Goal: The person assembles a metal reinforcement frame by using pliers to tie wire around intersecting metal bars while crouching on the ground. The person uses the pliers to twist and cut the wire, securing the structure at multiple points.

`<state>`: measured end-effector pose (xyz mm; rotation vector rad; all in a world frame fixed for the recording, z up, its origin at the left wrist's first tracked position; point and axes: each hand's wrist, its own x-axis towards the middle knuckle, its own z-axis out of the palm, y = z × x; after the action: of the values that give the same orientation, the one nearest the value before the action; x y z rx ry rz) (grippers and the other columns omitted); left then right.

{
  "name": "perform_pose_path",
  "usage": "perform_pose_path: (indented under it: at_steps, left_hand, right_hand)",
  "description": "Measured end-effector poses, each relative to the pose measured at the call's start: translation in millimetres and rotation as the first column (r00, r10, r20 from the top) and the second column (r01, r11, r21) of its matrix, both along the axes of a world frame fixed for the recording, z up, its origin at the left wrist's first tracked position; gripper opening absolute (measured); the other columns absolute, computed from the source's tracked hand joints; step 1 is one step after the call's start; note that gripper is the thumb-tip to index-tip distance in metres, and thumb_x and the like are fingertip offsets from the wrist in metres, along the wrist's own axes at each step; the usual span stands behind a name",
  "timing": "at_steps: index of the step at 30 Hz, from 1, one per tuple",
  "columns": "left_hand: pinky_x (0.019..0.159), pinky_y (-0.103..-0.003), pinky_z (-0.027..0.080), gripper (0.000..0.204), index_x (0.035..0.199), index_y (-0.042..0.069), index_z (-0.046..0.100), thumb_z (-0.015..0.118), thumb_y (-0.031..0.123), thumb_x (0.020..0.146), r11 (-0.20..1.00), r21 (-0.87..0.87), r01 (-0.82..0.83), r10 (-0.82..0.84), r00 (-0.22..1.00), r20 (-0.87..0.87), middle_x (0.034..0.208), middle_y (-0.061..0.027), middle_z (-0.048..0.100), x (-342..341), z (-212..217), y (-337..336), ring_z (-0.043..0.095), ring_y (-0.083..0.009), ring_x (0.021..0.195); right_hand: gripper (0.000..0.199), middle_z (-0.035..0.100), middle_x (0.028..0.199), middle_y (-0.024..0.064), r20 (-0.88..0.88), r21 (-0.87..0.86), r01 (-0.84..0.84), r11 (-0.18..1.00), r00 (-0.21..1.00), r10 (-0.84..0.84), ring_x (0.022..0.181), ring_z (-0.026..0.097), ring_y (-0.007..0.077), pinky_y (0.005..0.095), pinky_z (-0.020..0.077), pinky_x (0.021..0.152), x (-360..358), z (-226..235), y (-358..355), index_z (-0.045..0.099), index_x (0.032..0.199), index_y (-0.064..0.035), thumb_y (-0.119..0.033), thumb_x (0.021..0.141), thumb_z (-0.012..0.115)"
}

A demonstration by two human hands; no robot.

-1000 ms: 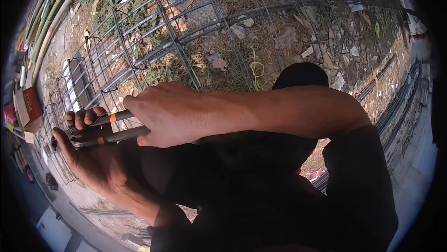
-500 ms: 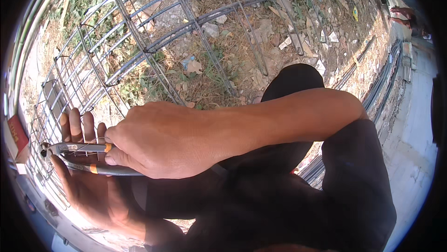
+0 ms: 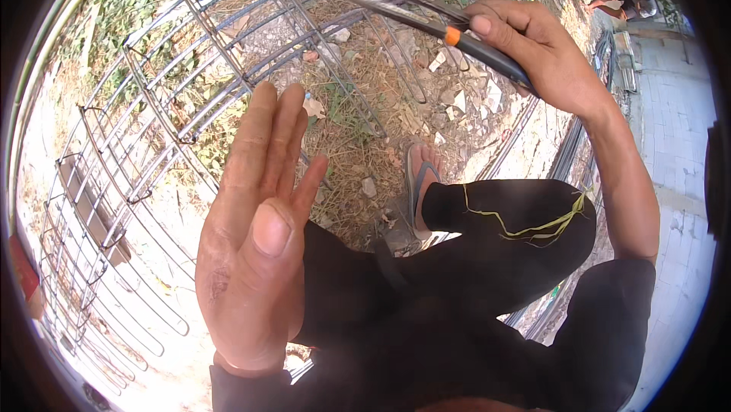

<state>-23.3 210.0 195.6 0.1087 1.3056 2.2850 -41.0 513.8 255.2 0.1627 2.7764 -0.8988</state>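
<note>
While the right hand (image 3: 533, 54) is wrapped tight around the dark handles of a pair of pliers (image 3: 415, 8), the left hand (image 3: 255, 252) is doing nothing at all: flat, fingers straight and pressed side by side, palm up toward the camera, holding nothing. The two hands are well apart, left one low and close to the body, right one up high and further out.

What matters is how the pliers lie. Their long axis runs on a slant from the right fist, up and to the left, with the metal head out at the far end, over the top bars of the rebar cage (image 3: 190, 84). There's an orange band on the handle right at the thumb. Can't tell if the nose is actually biting on a bar or wire, or just hanging over it; it's too small up there.

So the right hand is clearly the nearer one to the upper run of bars, and the left one sits closer to the cage's lower left stretch.

Further out: a sandalled foot (image 3: 420, 183) on dry grass and rubble, black trousers (image 3: 472, 275) with a strand of yellowish wire (image 3: 533, 225) draped over the knee.
</note>
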Motion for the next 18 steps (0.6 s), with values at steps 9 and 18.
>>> perform_pose_path:
  at_steps: [9, 18]
  left_hand:
    - [0.112, -0.047, 0.045, 0.072, 0.155, -0.008, 0.034, 0.042, 0.045, 0.108, 0.979, 0.093, -0.182, 0.192, 0.975, -0.116, 0.155, -0.0304, 0.043, -21, -11, -28, 0.047, -0.0394, 0.143]
    - [0.094, -0.038, 0.058, 0.052, 0.135, -0.005, 0.063, 0.059, 0.037, 0.105, 0.811, -0.539, -0.227, 0.225, 0.972, -0.071, 0.119, -0.0215, 0.073, -23, -43, -35, 0.072, -0.0273, 0.109]
  right_hand:
    - [0.039, 0.055, 0.068, 0.01, -0.115, 0.308, 0.224, 0.925, 0.974, -0.198, 0.062, 0.05, 0.0173, 0.0381, 0.0428, 0.061, 76, -52, 146, 0.069, 0.107, 0.0022, -0.035, 0.107, 0.056]
    - [0.029, 0.07, 0.082, 0.0275, 0.082, 0.154, 0.116, 0.981, 0.988, -0.13, 0.08, 0.07, 0.0437, 0.0468, 0.0518, 0.071, 142, -259, 234, 0.071, 0.114, -0.0013, -0.026, 0.102, 0.061]
